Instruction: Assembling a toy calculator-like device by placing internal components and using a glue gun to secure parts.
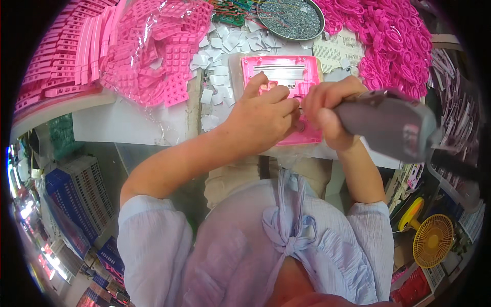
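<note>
A pink plastic casing [310, 134] lies open on the white worktop in front of me, showing ribs and small fittings inside. My right hand [335, 107] is wrapped round a grey, pistol-sized power screwdriver [383, 120], its body pointing out to the right and its nose end over the casing. My left hand [266, 115] is over the casing, one finger raised and the others bent in close to the driver's tip. What those bent fingers pinch, if anything, is hidden behind the knuckles.
Pink keypad pieces [179, 56] in clear plastic stand left, beside stacked pink strips [56, 46]. White paper squares [222, 77] are scattered beyond the casing. A round tray of screws [291, 20] is at the back, pink ring-shaped parts [394, 46] at right. A yellow fan [433, 240] stands lower right.
</note>
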`<state>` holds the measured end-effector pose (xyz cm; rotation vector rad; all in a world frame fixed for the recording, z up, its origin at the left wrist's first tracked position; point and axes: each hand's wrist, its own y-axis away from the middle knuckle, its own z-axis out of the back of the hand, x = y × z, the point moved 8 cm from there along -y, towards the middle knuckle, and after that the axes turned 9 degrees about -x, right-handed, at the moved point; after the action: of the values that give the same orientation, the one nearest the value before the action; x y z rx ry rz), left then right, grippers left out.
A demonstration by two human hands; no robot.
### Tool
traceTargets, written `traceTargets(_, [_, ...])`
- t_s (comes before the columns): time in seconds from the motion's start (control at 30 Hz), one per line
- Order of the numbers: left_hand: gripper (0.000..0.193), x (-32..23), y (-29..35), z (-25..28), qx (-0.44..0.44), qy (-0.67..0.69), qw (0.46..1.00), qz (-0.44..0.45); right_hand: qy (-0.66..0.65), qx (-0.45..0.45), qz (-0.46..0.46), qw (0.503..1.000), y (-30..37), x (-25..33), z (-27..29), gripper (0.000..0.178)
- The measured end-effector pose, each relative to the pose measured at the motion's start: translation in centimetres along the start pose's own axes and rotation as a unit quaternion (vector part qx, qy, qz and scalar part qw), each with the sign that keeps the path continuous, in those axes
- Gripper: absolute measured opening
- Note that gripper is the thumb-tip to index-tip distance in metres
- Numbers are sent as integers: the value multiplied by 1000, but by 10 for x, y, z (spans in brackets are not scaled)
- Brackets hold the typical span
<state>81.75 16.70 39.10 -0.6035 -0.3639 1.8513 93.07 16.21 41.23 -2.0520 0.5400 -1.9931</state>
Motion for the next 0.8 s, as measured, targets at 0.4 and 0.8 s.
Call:
traceTargets(0.4, [26, 33, -11, 11, 111, 193, 974, 35, -214, -58, -65, 973, -54, 10, 44, 26])
traceTargets(0.8, [30, 190, -34, 25, -75, -188, 939, 279, 30, -246, 9, 969, -56, 57, 122, 43])
